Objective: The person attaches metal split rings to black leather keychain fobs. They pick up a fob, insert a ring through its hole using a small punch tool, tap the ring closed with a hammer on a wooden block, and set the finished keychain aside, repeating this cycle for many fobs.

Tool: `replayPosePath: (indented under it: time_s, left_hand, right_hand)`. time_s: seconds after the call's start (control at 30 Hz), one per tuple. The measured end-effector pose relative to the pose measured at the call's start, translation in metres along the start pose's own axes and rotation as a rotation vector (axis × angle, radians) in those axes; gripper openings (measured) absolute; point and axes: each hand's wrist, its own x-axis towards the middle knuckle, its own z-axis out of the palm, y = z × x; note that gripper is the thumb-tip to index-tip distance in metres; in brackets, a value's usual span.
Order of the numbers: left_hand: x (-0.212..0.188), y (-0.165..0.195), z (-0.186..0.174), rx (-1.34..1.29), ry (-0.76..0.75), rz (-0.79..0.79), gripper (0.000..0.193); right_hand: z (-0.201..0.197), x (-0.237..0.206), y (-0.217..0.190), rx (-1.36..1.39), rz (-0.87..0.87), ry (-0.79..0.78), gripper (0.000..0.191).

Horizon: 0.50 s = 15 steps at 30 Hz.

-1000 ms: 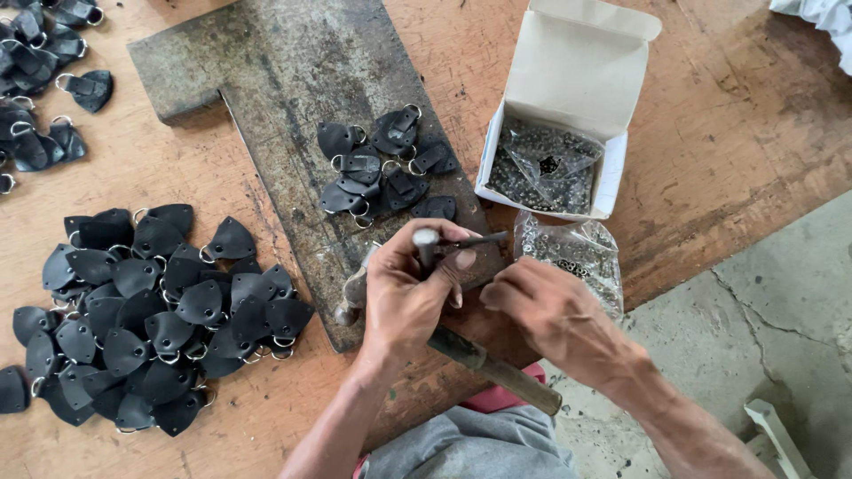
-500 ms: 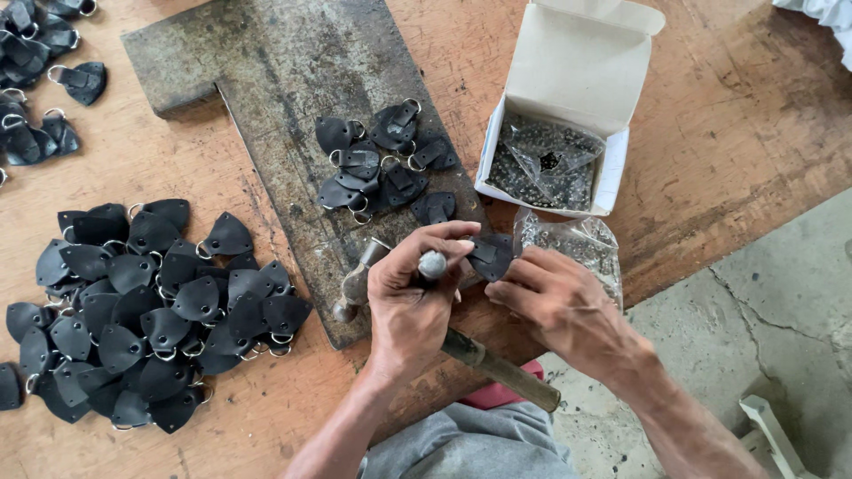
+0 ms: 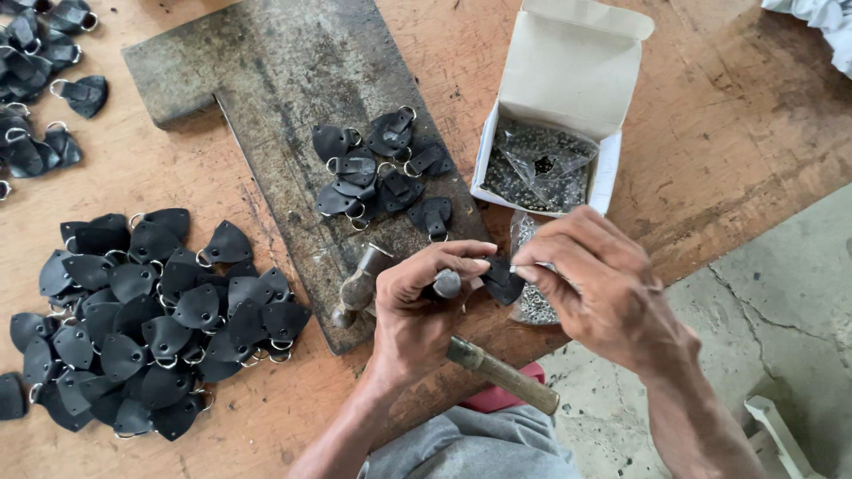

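Note:
My left hand (image 3: 413,310) is closed around a short metal punch (image 3: 446,284), and its fingertips touch a small black leather piece (image 3: 502,280). My right hand (image 3: 599,284) pinches that same piece from the right, above the near edge of the table. A hammer lies under my left hand. Its steel head (image 3: 357,291) rests on the dark metal slab (image 3: 284,80), and its wooden handle (image 3: 506,377) sticks out past the table edge.
A small heap of black leather tabs with metal rings (image 3: 382,173) lies on the slab. A large pile (image 3: 151,310) sits on the wooden table (image 3: 728,133) at left, more (image 3: 40,80) at the far left. An open white box of small metal rivets (image 3: 546,151) stands at right, with a clear bag of rivets (image 3: 532,302) beside it.
Both hands have drifted slightly right and toward the table edge, still working the same leather piece between them. The hammer and the piles have not moved.

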Motion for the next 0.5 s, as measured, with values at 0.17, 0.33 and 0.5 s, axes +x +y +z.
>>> replayPosePath:
  time_s: [0.17, 0.33, 0.5]
  left_hand:
    - [-0.002, -0.001, 0.0, 0.01, -0.006, 0.007, 0.019]
    - [-0.001, -0.001, 0.002, 0.203, 0.036, 0.088, 0.025]
    - [-0.001, 0.003, 0.006, 0.446, 0.054, 0.177, 0.037]
  right_hand:
    - [0.003, 0.018, -0.01, 0.056, -0.009, -0.081, 0.018]
    - [0.003, 0.021, -0.02, -0.065, -0.002, -0.132, 0.023]
    - [0.007, 0.013, -0.018, -0.069, 0.013, -0.141, 0.029]
